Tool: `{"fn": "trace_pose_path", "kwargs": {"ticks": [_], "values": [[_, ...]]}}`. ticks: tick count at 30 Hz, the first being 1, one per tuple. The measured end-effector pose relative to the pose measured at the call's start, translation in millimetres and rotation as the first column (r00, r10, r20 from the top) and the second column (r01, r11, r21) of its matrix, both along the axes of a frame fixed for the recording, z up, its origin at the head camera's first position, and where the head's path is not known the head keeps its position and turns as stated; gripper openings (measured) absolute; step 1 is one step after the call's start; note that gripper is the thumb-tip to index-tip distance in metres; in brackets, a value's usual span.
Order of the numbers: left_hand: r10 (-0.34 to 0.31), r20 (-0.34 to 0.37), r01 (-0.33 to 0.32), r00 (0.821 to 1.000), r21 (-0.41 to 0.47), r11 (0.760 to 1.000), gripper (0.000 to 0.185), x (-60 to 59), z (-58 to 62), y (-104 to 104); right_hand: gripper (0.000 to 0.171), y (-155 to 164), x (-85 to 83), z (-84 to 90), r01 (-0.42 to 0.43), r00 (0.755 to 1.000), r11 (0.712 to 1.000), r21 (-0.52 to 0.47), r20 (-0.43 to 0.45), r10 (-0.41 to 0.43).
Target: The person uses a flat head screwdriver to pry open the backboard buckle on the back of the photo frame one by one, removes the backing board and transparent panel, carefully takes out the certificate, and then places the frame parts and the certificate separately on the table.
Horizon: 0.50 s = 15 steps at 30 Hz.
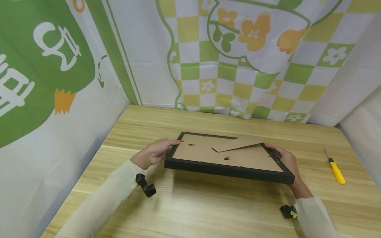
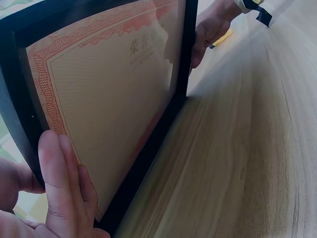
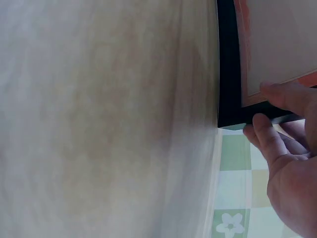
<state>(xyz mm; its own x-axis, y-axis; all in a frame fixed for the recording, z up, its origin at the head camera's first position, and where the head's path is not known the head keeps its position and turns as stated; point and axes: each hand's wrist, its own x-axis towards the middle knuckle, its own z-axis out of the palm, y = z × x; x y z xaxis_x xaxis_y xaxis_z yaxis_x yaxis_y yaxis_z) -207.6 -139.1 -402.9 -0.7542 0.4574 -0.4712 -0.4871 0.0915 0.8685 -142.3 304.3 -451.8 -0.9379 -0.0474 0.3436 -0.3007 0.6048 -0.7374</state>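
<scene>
A black picture frame (image 1: 229, 172) is held above the table with its brown backing board (image 1: 196, 152) facing up. On that board a cardboard stand flap (image 1: 238, 143) sticks up at a slant. My left hand (image 1: 156, 151) grips the left side, thumb on the back edge and fingers (image 2: 62, 183) on the front. My right hand (image 1: 284, 160) grips the opposite side, its fingers (image 3: 287, 96) reaching onto the front in the right wrist view. A certificate (image 2: 109, 94) with a red patterned border shows through the front in the left wrist view.
A screwdriver (image 1: 336, 170) with a yellow handle lies on the wooden table (image 1: 208, 211), right of my right hand. Patterned cloth (image 1: 205, 66) hangs behind the table's far edge, and another printed cloth (image 1: 98, 99) hangs along the left.
</scene>
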Motion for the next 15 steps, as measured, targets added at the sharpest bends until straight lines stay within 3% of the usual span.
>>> {"fn": "trace_pose_path", "kwargs": {"ticks": [9,15], "values": [[-0.026,-0.042,0.024,0.999,-0.050,0.998,0.031,0.5,-4.7,-0.6,0.044,3.9,-0.9,2.7,0.044,0.991,0.998,0.043,0.128,-0.049],[-0.032,-0.052,0.026,0.998,-0.109,0.994,0.036,1.5,-7.9,-0.7,0.049,4.6,-0.2,9.2,0.060,0.956,0.998,-0.021,0.290,-0.051]]}}
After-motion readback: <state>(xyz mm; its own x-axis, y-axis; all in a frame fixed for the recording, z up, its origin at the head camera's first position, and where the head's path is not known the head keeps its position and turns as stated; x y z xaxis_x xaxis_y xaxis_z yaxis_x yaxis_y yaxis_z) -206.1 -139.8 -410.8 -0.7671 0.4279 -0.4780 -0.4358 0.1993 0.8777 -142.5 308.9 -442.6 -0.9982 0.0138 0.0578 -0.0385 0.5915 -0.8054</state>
